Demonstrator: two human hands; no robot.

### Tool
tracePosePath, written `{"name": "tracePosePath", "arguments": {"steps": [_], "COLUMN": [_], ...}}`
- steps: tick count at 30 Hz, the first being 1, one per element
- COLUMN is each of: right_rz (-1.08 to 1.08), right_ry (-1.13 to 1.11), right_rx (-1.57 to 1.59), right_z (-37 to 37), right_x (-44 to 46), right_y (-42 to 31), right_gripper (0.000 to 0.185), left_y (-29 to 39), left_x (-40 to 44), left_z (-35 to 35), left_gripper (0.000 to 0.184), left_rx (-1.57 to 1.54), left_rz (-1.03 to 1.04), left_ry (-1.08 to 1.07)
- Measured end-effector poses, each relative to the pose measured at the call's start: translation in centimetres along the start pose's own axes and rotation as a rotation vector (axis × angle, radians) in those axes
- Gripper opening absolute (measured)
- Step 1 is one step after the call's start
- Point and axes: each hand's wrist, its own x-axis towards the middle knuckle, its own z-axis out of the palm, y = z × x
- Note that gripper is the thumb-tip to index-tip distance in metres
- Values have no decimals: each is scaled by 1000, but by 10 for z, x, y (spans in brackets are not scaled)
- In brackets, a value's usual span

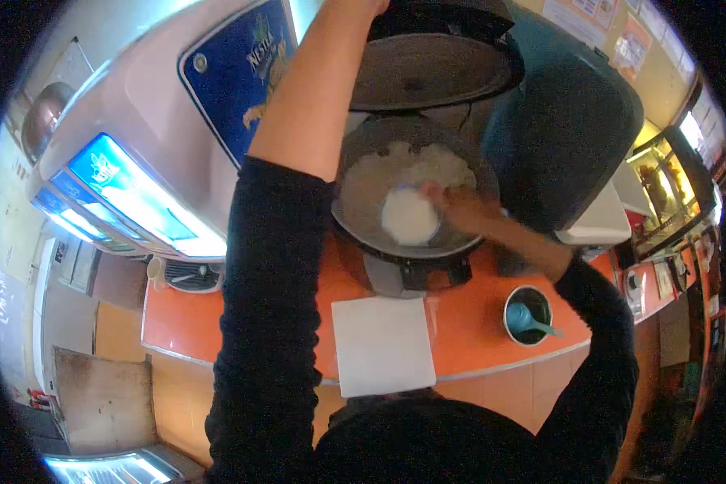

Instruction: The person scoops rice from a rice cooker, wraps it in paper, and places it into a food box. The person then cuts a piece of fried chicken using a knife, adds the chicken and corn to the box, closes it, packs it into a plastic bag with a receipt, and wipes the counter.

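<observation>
Cooker (pixel 371 274) on orange counter (pixel 476 351), lid (pixel 427 68) already up, not yet closed. White bowl (pixel 410 222) sits inside, with pale food (pixel 452 165) around the pot's inner wall; can't tell how full the bowl is. Right hand (pixel 469 213) is at the bowl's rim, fingers bent, grip too blurred to tell. Left hand (pixel 379 6) is by the lid, mostly cropped; finger opening and hold can't be told. Blue scoop (pixel 523 317) stands in a tin (pixel 509 309), untouched.

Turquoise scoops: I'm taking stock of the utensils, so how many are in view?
1. The turquoise plastic scoop sits in the round, open container on the orange counter, towards the right. Any behind the black sleeves would be hidden.
</observation>
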Motion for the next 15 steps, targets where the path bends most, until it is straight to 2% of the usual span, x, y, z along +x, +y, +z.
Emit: {"name": "tracePosePath", "arguments": {"steps": [1, 3, 4, 5, 6, 7, 8, 10, 11, 12, 13, 15], "right_rz": [2, -144, -190, -307, -363, -418, -102, 387, 553, 503, 538, 470], "right_ry": [-9, 119, 151, 281, 326, 373, 117, -351, -555, -523, -560, -571], "right_rx": [98, 136, 151, 94, 77, 57, 300, 662, 793, 764, 877, 1001], "right_z": [1, 14, 18, 25, 25, 25, 12, 44, 73, 80, 117, 194], "right_x": [-1, -21, -36, -58, -83, -107, -131, -158, -167, -176, -184, -181], "right_y": [22, 63, 73, 81, 66, 51, 14, 1, 11, -19, -16, -11], "right_gripper": [83, 82, 82, 82, 82, 83, 83, 86, 88, 87, 84, 81], "left_y": [0, -2, -4, -6, -11, -17, -25, -66, -85, -92, -114, -127], "left_x": [-10, -33, -46, -60, -79, -100, -119, -155, -176, -194, -212, -233], "left_z": [4, 19, 32, 46, 60, 74, 87, 121, 137, 144, 157, 165], "left_gripper": [58, 56, 54, 52, 52, 52, 51, 68, 66, 73, 78, 82], "left_rx": [-48, -114, -44, 26, 9, 7, 8, 129, 318, 469, 476, 481], "left_rz": [-27, -65, -10, 42, 11, 78, 145, 91, 251, 184, 223, 257], "left_ry": [-10, -19, 17, 53, 48, 73, 100, 171, 306, 202, 223, 246]}}
